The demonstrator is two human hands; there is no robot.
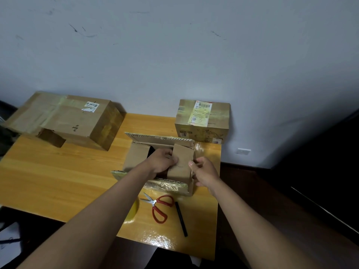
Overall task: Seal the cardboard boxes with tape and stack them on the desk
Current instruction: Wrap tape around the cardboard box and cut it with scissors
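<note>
Near the right edge of the desk point(58, 171), toward the middle of its depth, an open cardboard box point(136, 160) is sitting with its long flaps standing out front and back. Left hand point(162, 162) is lying on the right inner flap point(181, 162), fingers bent over it and pressing it down. Right hand point(204, 171) is gripping the box's right wall, thumb on the flap's outer edge, fingers curled round the side.

At the back left corner a large taped box point(64, 119) is overhanging the desk's edge. At the back right corner a smaller taped box point(202, 121), labelled on top, is standing against the wall.

Along the front edge, just before the open box: a yellowish tape roll point(134, 209), partly hidden by the left forearm; red-handled scissors point(159, 206); a black pen point(181, 218), lying just right of the scissors.
</note>
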